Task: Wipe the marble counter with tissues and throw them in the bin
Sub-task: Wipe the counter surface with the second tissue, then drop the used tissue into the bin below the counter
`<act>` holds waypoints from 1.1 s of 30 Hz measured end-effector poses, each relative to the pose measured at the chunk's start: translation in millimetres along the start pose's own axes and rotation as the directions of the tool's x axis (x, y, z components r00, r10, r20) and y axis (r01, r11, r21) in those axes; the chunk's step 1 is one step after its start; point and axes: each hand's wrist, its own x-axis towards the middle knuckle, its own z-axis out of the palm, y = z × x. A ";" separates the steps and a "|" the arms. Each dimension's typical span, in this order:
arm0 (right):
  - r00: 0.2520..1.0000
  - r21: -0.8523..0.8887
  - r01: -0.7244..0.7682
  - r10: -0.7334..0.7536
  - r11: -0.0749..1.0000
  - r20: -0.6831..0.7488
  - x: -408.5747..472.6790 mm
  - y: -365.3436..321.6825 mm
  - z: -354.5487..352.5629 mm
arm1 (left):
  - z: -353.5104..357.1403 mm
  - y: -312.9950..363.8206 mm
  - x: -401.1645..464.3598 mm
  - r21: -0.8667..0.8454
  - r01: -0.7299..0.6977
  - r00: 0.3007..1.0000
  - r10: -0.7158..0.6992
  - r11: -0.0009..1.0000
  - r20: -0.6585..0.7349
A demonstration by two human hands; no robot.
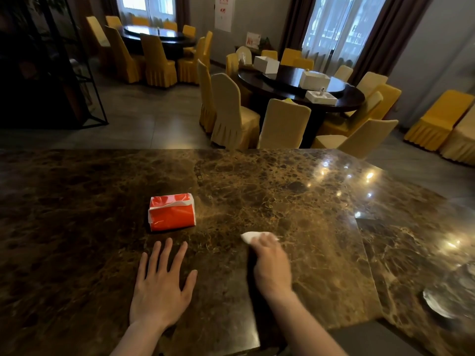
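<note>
The dark brown marble counter (295, 196) fills the lower half of the view. A red tissue pack (171, 212) with a torn white opening lies on it left of centre. My left hand (162, 283) rests flat on the counter just below the pack, fingers spread, holding nothing. My right hand (271, 265) presses a white tissue (248, 236) against the marble to the right of the pack; the tissue sticks out past my fingertips. No bin is in view.
A glass ashtray-like dish (442, 301) sits on the counter at the far right. Beyond the counter's far edge stand round dark dining tables (290, 82) with yellow-covered chairs (232, 116). A dark metal shelf (51, 73) stands at the left.
</note>
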 end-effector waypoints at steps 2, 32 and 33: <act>0.981 0.056 0.166 -0.170 0.985 0.088 -0.9 -35.1 15.1 | -0.5 -1.8 1.0 0.015 -0.003 1.000 0.003 1.000 0.004; 0.936 0.755 -0.323 0.075 0.571 0.344 -123.6 -68.8 -39.0 | -22.5 -37.0 -36.7 -0.186 -0.018 0.999 0.011 0.982 -0.035; 0.930 0.747 -0.322 0.047 0.582 0.364 -132.0 -75.6 -33.9 | -23.2 -43.9 -42.4 -0.168 -0.006 0.999 -0.001 0.986 -0.039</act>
